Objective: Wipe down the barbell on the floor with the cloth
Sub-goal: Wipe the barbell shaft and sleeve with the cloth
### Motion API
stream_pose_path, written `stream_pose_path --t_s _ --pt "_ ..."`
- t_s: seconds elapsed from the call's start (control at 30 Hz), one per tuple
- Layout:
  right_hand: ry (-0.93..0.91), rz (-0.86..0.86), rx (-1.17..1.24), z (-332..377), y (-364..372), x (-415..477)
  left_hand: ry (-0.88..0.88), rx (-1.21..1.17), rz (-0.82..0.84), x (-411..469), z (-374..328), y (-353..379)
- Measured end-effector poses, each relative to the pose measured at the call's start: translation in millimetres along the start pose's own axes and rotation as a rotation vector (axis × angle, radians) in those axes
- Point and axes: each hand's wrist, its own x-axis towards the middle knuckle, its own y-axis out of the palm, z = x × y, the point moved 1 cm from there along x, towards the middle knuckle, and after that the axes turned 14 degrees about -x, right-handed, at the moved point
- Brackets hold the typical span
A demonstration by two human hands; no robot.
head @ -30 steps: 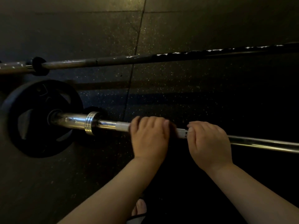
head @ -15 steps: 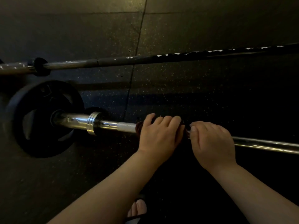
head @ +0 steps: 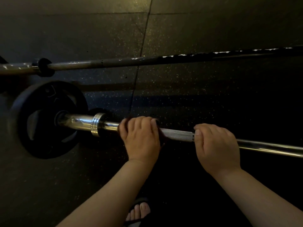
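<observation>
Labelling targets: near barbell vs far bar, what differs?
The near barbell is bright chrome; the far bar is dull grey with white scuffs. The near barbell carries a black plate; the far bar shows none. The left hand, through a cloth, and right hand hold the near barbell, not the far bar. Both run left-right.

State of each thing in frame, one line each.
barbell: on floor, plate on its sleeve.
cloth: wrapped round barbell, under left hand.
left hand: grips cloth on barbell.
right hand: grips bare barbell.
second barbell: lying on floor, untouched.
</observation>
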Motion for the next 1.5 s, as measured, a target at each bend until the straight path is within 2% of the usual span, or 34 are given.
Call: stream_pose_path --t_s 0.17,0.23,0.3,0.37,0.47,0.53,0.6,0.67,0.73,0.87,0.93,0.97,1.07,1.13,1.2,1.3,1.37,1.5 --pt "-0.03 0.067 -0.075 0 -1 1 0.363 0.05 0.275 -22 -44 26" --pt "-0.023 0.059 -0.068 -5 -3 1 0.36 0.093 0.235 -15 -33 19" --pt "-0.001 0.035 -0.05 -4 -3 1 0.228 0.134 0.138 -7 -24 12" --pt "-0.001 0.028 -0.06 2 -3 1 0.182 0.11 0.143 -4 -30 13" --pt "-0.01 0.073 -0.084 8 -5 4 0.375 0.069 0.307 -17 -49 24" --pt "-0.005 0.076 -0.092 5 -6 4 0.429 0.069 0.334 -15 -40 18" --pt "0.004 0.05 -0.055 1 -7 5 0.368 0.084 0.221 -6 -15 5" --pt "0.013 0.027 -0.025 2 -6 4 0.189 0.072 0.094 1 6 -7" --pt "0.025 0.047 -0.02 10 -4 4 0.121 0.025 0.068 2 6 -6" --pt "-0.036 0.091 -0.054 30 -2 3 0.315 0.016 0.205 -15 -24 9" --pt "-0.07 0.089 -0.052 28 -2 3 0.383 0.051 0.24 -7 -10 -2" --pt "-0.07 0.074 -0.035 26 -2 3 0.368 0.076 0.219 -1 4 -10" --pt "-0.041 0.043 -0.02 19 -4 3 0.099 0.115 0.059 16 44 -35" --pt "-0.021 0.054 -0.021 24 -6 4 0.001 0.069 0.003 19 43 -36" --pt "-0.041 0.093 -0.02 43 -7 4 0.07 0.002 0.097 11 24 -23" --pt "-0.149 0.149 -0.038 72 -6 5 0.304 0.052 0.18 0 23 -21" --pt "-0.162 0.166 -0.009 73 -6 9 0.29 0.084 0.148 9 48 -36" --pt "-0.159 0.167 -0.026 70 -4 8 0.074 -0.02 0.016 16 62 -46"
